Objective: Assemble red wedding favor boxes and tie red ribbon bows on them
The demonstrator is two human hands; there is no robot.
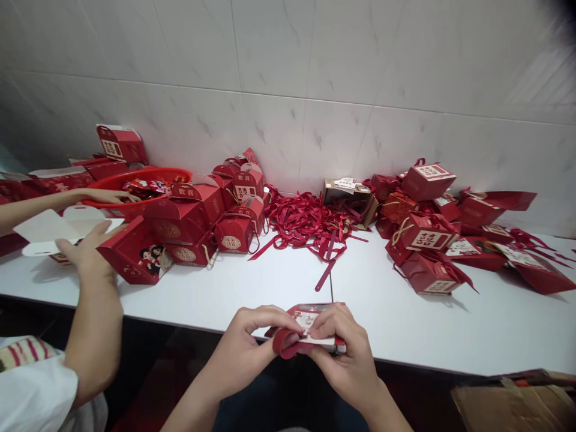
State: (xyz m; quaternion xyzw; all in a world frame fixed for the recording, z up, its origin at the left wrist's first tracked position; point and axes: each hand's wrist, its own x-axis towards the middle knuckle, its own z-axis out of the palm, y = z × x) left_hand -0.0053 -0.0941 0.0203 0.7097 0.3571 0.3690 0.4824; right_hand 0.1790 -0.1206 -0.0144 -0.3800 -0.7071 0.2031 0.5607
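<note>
At the table's front edge, both my hands are closed on a small red gift box (310, 317) with a white printed panel. My left hand (254, 342) pinches a wide red ribbon (284, 343), which curls into a loop at the box's near left side. My right hand (344, 342) grips the box from the right, its thumb and fingertips close to the left fingertips. The fingers cover part of the box and the point where the ribbon meets it. A heap of loose red ribbons (303, 219) lies beyond my hands.
Finished-looking red boxes (234, 234) stand stacked at left centre; more red boxes (427, 237) pile up on the right. An open cardboard box (351, 195) stands by the wall. At left, a co-worker's hand (92, 249) is at an open white-lined box; another hand reaches into a red basin (177, 174).
</note>
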